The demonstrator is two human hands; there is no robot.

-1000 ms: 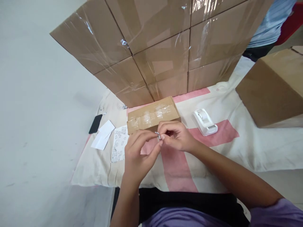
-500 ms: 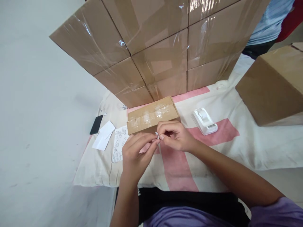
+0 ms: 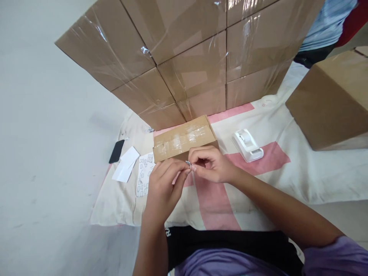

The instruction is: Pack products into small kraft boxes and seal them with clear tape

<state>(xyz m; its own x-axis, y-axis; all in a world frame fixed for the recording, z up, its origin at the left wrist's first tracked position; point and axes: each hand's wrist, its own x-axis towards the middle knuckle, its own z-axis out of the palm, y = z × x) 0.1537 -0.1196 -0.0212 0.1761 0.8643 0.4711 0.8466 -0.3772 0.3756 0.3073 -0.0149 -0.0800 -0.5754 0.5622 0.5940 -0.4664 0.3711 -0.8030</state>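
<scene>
My left hand [image 3: 163, 184] and my right hand [image 3: 211, 165] meet fingertip to fingertip over a cream and pink cloth [image 3: 218, 203]. Both pinch one tiny silvery-white piece [image 3: 188, 164] between them; I cannot make out what it is. Just behind the hands lies a small flat cardboard box [image 3: 184, 138] with clear tape across its top. A white sheet printed with small shapes [image 3: 144, 172] lies to the left of my left hand.
A wall of taped cardboard boxes [image 3: 195, 57] stands behind. A white tape dispenser [image 3: 247, 145] sits to the right, a large brown box [image 3: 333, 96] further right. White slips [image 3: 125, 168] and a black phone [image 3: 116, 151] lie left. Another person's clothing [image 3: 330, 23] shows top right.
The hands stay pinched together on the small piece, shifting slightly left and up in view as the head camera moves a little.
</scene>
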